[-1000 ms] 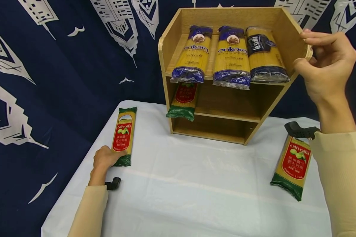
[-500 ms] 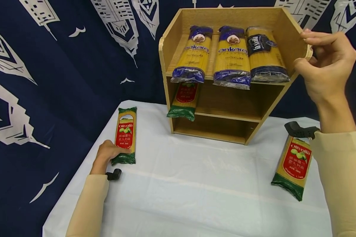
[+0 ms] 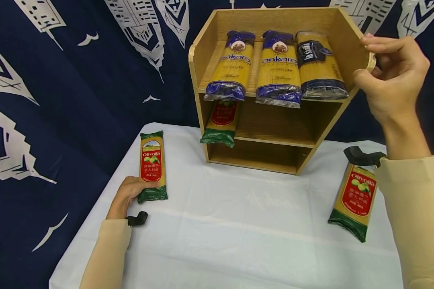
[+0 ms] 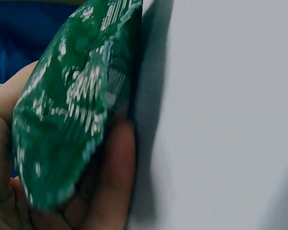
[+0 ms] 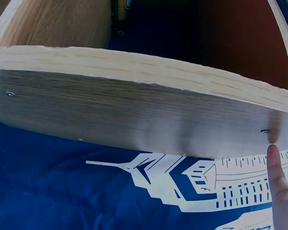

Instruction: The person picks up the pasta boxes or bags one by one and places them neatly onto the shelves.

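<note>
At the left of the table, my left hand (image 3: pixel 128 192) holds the lower end of a spaghetti pack (image 3: pixel 152 164), which has a red label and green ends. The left wrist view shows its green end (image 4: pixel 62 110) between thumb and fingers, partly raised off the cloth. With thumb and fingers, my right hand (image 3: pixel 396 76) grips the upper front edge of the side panel of a wooden shelf (image 3: pixel 347 52). Part of that panel (image 5: pixel 134 110) fills the right wrist view, where one fingertip (image 5: pixel 274 160) shows beside it.
Two blue-ended spaghetti packs (image 3: pixel 229 68) (image 3: pixel 278 70) and a dark-labelled one (image 3: pixel 320 68) lie on the top tier. Another green-ended pack (image 3: pixel 220 124) juts from the middle tier, left side. One more (image 3: pixel 354 200) lies on the white table (image 3: pixel 238 233), under my right forearm.
The left hand has shifted slightly, and the lower end of its spaghetti pack has swung a little to the right. My right hand keeps its grip on the shelf.
</note>
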A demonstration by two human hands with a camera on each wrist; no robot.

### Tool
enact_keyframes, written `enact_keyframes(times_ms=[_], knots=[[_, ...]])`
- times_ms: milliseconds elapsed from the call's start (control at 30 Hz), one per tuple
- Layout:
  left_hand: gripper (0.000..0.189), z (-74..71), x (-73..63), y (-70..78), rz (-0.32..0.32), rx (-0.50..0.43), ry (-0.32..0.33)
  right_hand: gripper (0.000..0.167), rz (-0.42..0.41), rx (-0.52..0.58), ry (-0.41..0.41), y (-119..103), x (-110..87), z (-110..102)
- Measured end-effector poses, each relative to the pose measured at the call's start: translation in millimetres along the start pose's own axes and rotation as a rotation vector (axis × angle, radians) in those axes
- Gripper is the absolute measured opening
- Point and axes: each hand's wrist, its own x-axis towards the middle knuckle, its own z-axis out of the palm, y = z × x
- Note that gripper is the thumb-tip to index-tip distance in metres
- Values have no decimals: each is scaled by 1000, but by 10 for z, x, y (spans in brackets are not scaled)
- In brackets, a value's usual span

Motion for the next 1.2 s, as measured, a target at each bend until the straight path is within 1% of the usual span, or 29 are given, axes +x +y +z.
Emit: enact_keyframes(times_ms=[67, 133, 233, 367, 467, 567, 700, 833, 1000, 1100, 1200], knots=[[61, 14, -19, -32, 22, -60, -4, 33, -2, -11, -2, -5, 0, 2], [56, 31, -28, -71, 41, -135, -14, 33, 1, 12, -2, -4, -1, 4], [53, 50, -47, -132, 78, -247, -60, 33, -1, 21, -8, -3, -2, 5], [49, 94, -88, -184, 129, -443, -138, 33, -1, 43, -8, -7, 2, 12], [40, 134, -145, -213, 146, -574, -173, 33, 5, 105, 0, -4, 4, 27], [26, 170, -215, -248, 162, -649, -180, 34, 2, 143, 1, -5, -1, 32], [15, 233, -316, -295, 198, -722, -182, 34, 2, 148, 9, -16, -2, 23], [16, 297, -416, -371, 245, -783, -197, 34, 6, 150, 13, -6, 8, 32], [18, 354, -528, -437, 311, -810, -206, 34, -14, 101, 1, 3, 4, 26], [20, 396, -594, -445, 358, -824, -198, 34, -10, 117, 8, 3, 1, 23], [23, 451, -669, -446, 411, -818, -204, 33, -5, 135, 15, 2, 5, 21]])
